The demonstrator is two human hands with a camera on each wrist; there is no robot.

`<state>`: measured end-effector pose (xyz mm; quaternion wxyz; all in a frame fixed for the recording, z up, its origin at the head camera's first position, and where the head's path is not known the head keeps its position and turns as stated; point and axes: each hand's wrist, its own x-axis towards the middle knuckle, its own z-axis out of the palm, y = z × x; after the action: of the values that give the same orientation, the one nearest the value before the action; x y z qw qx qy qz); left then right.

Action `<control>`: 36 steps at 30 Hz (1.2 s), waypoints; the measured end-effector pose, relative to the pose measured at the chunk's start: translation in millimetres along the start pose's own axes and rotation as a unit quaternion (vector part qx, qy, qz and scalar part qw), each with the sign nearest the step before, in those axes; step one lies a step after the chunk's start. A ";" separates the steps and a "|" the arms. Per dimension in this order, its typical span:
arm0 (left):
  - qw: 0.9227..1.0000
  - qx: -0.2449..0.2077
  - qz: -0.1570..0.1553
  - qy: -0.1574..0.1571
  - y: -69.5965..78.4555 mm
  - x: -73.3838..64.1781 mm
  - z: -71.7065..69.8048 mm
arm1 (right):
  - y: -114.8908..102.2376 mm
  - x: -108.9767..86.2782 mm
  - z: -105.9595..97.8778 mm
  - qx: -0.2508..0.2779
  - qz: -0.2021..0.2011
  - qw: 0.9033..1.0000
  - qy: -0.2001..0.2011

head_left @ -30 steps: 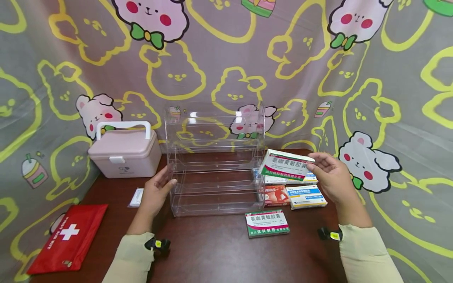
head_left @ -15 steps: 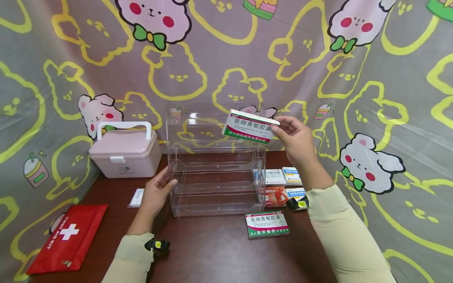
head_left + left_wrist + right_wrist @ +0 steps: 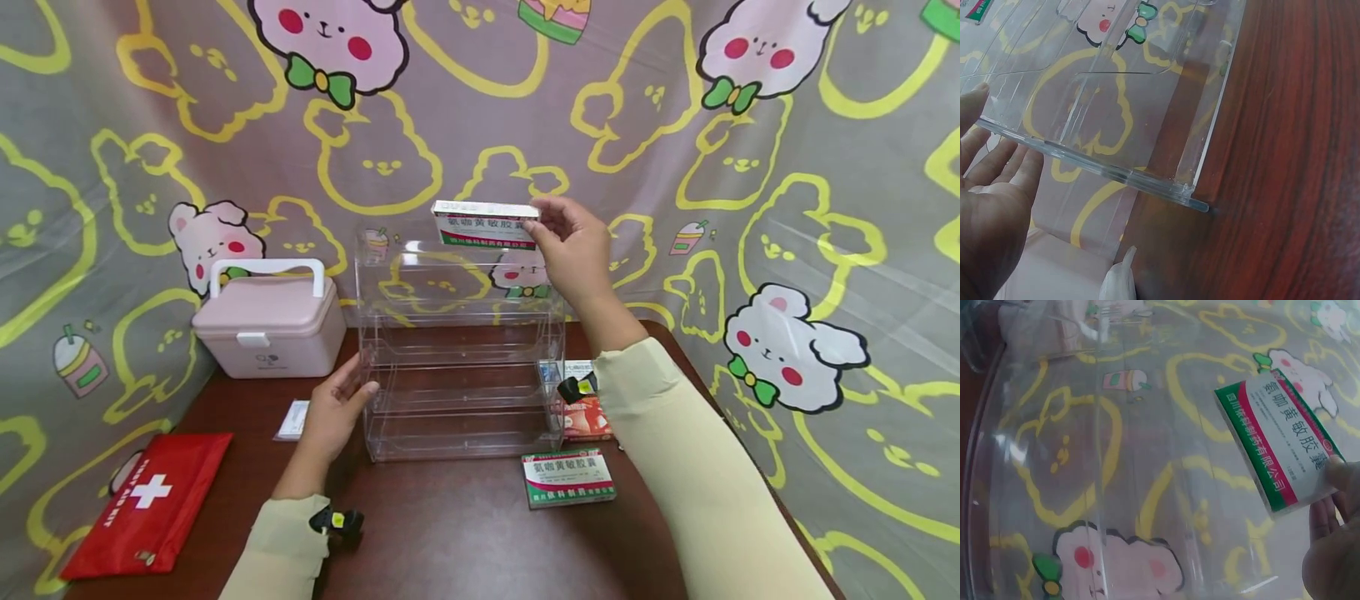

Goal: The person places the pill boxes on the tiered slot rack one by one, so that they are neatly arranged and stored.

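Observation:
A clear plastic tiered rack point(image 3: 461, 400) stands upright on the brown table. My left hand point(image 3: 335, 407) grips its left side panel, the thumb in front and the fingers behind; the left wrist view shows the panel point(image 3: 1091, 165) between them. Up at the rack's top tier, my right hand point(image 3: 573, 246) pinches a white, green and red medicine box point(image 3: 483, 227) by its right end. In the right wrist view the same medicine box point(image 3: 1275, 447) is held at one corner by thumb and fingers. A matching medicine box point(image 3: 568, 479) lies on the table in front of the rack's right corner.
Right of the rack lie an orange-red box point(image 3: 587, 418) and a white box point(image 3: 576, 367), partly behind my right sleeve. A pink lidded case point(image 3: 268, 325) with a white handle, a small white packet point(image 3: 292, 419) and a red first aid pouch point(image 3: 150, 504) are on the left.
My right hand has carried the medicine box up and left, from above the boxes on the right to the rack's top. My left hand stays on the rack's side.

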<state>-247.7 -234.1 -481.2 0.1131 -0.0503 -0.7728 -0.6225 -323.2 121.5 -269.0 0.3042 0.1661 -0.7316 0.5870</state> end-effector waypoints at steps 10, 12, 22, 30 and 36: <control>1.000 -0.027 -0.013 0.006 -1.1 -1.3 4.2 | 11.8 15.2 26.0 -0.049 0.014 0.998 -0.035; 0.999 -0.030 -0.014 0.007 -0.7 -1.7 4.8 | 13.1 13.0 31.8 -0.067 0.001 0.997 -0.045; 1.000 -0.022 -0.001 0.008 -3.4 -0.8 4.3 | 24.6 13.2 55.1 -0.093 -0.005 0.994 -0.066; 1.000 -0.014 0.016 -0.002 -3.3 -1.4 3.8 | 31.9 14.8 69.0 -0.079 0.036 0.993 -0.077; 1.000 -0.018 0.014 0.005 -5.5 0.5 1.0 | 26.1 19.0 79.8 -0.099 0.030 0.990 -0.099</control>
<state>-249.4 -234.4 -486.6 0.1245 -0.0599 -0.7598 -0.6353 -373.2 53.7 -286.6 0.2273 0.1709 -0.8175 0.5008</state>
